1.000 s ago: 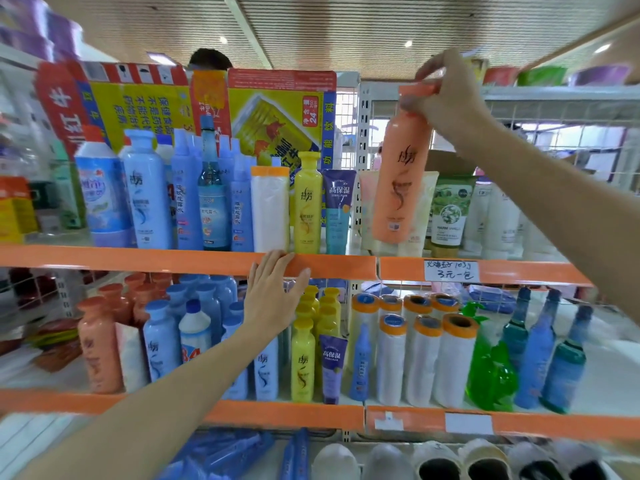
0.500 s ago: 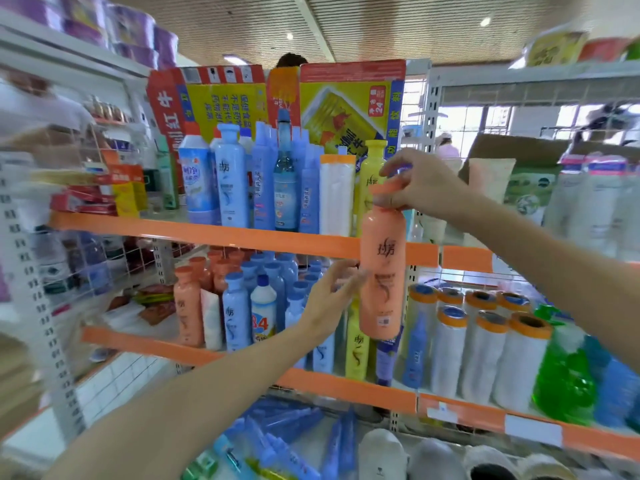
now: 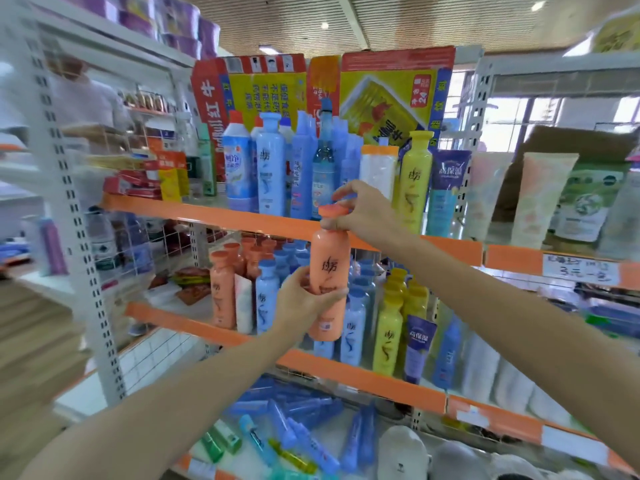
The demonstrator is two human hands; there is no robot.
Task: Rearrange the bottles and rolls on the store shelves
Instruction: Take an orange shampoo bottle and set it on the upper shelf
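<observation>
From the head camera, the orange bottle hangs upright in the air in front of the shelves, held by both hands: the right hand pinches its cap from above, and the left hand has its fingers curled round the lower body. It sits level with the orange front edge of the upper shelf at its cap and hangs down before the middle shelf, touching neither. A second ago the right hand alone held this bottle high, up by the top shelf on the right, while the left hand rested flat on the upper shelf's edge; half a second ago the bottle had come down and leftward and the left hand was only reaching for it. Now the left hand has closed on it, so the bottle is mid-transfer. My judgement is that it is bound for the row of matching orange bottles at the left end of the middle shelf, beside the blue bottles. The white rolls at that shelf's right end stand untouched, blurred.
</observation>
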